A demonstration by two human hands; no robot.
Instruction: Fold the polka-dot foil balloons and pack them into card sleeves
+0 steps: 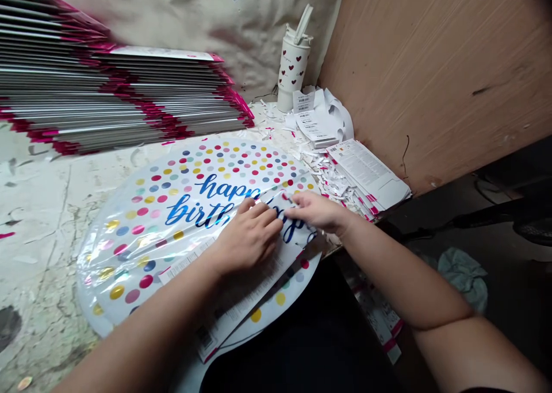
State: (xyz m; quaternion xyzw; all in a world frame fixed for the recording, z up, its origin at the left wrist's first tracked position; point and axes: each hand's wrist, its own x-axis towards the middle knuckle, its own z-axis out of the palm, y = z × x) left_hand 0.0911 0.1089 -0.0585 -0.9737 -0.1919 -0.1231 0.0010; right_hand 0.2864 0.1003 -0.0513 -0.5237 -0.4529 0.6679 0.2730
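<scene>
A flat round white balloon with coloured dots and blue "happy birthday" lettering lies on the table under a shiny clear surface. Across its near right part rests a long printed card with a pink edge, slanting toward me. My left hand is on the card, fingers curled and closed over its upper part; the fingertips' contact is partly hidden. Just right of it, my right hand pinches a piece of shiny plastic film over the lettering. Both hands cover part of the words.
Tall stacks of folded pink-edged cards stand at the back left. A heart-patterned tumbler, barcode labels, paper scraps and a card pile line the right side, beside a wooden panel.
</scene>
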